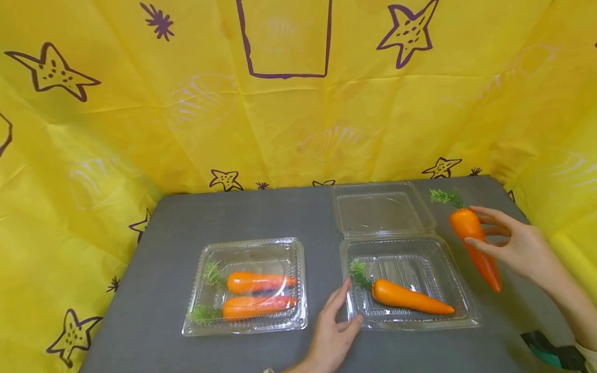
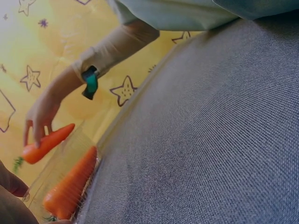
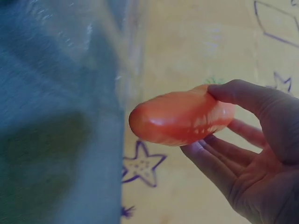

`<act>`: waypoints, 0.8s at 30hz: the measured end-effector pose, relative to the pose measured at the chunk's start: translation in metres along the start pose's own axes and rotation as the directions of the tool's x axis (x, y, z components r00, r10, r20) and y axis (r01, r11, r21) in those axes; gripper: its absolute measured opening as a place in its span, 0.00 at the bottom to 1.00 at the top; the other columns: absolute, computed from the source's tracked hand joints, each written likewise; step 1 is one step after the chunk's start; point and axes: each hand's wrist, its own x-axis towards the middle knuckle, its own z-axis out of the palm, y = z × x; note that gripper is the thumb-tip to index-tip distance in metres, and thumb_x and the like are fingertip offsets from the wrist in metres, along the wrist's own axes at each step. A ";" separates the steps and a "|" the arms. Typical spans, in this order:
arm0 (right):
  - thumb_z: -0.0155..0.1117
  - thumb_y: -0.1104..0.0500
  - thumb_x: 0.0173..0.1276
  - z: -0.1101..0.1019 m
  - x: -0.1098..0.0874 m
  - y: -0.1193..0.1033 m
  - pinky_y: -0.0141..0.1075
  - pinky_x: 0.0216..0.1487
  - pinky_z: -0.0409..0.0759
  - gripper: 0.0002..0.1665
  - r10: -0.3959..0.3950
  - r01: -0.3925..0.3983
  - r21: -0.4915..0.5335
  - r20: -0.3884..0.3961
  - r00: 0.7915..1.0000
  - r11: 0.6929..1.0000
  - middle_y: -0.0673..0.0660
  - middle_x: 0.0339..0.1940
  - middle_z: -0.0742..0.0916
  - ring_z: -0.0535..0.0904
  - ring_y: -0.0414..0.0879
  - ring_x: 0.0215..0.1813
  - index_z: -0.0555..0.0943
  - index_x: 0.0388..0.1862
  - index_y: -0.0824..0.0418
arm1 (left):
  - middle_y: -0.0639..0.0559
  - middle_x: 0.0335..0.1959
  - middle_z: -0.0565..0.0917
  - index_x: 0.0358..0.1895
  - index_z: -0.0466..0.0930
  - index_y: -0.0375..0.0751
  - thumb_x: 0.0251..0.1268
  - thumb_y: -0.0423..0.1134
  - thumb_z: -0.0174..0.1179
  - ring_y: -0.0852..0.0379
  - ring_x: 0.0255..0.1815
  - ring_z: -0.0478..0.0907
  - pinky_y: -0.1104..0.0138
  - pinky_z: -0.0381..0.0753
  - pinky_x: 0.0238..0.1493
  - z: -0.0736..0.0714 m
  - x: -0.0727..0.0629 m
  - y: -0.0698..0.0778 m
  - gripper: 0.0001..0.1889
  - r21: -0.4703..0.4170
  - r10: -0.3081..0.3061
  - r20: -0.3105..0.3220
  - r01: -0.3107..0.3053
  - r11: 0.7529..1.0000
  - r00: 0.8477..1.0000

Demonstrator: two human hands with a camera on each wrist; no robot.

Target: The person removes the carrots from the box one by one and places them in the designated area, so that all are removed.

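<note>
My right hand [image 1: 517,243] pinches an orange carrot [image 1: 477,243] with a green leafy top, held above the table to the right of an open clear plastic container [image 1: 420,259]. In the right wrist view, thumb and fingertips grip the carrot [image 3: 180,119] from both sides. One carrot [image 1: 410,298] lies inside that container, its green top toward the left wall. My left hand [image 1: 332,331] touches the container's near left corner with thumb and fingers spread. The container's lid [image 1: 384,210] is folded back flat behind it.
Left of it, a closed clear container [image 1: 300,285] holds two carrots [image 1: 258,308] side by side. Both containers stand on a grey table [image 1: 186,217]. A yellow cloth [image 1: 289,114] with drawn starfish and fish hangs behind and at the sides. A dark green strap [image 1: 543,352] sits on the right wrist.
</note>
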 end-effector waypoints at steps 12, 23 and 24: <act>0.78 0.57 0.54 0.003 -0.010 0.033 0.19 0.29 0.75 0.41 0.075 -0.073 -0.045 0.039 0.996 0.996 0.63 0.46 0.86 0.71 0.15 0.36 0.73 0.66 0.63 | 0.35 0.72 0.63 0.74 0.59 0.35 0.62 0.28 0.61 0.35 0.70 0.60 0.70 0.82 0.50 0.002 0.000 -0.002 0.36 -0.029 0.020 0.007 -0.020 0.999 1.000; 0.75 0.54 0.59 0.024 -0.019 0.042 0.33 0.29 0.80 0.38 0.152 -0.137 -0.101 0.162 0.975 0.985 0.76 0.50 0.82 0.86 0.60 0.37 0.73 0.64 0.68 | 0.34 0.71 0.62 0.74 0.59 0.35 0.61 0.26 0.61 0.34 0.70 0.61 0.71 0.82 0.50 0.001 0.003 -0.002 0.37 -0.043 -0.007 0.008 0.008 0.999 1.000; 0.75 0.54 0.59 0.025 -0.020 0.043 0.37 0.30 0.82 0.38 0.157 -0.142 -0.095 0.169 0.973 0.985 0.77 0.49 0.82 0.85 0.65 0.38 0.72 0.64 0.69 | 0.34 0.71 0.62 0.75 0.59 0.35 0.61 0.26 0.61 0.34 0.70 0.61 0.71 0.82 0.50 0.001 0.003 -0.002 0.37 -0.042 -0.009 0.009 0.010 0.999 1.000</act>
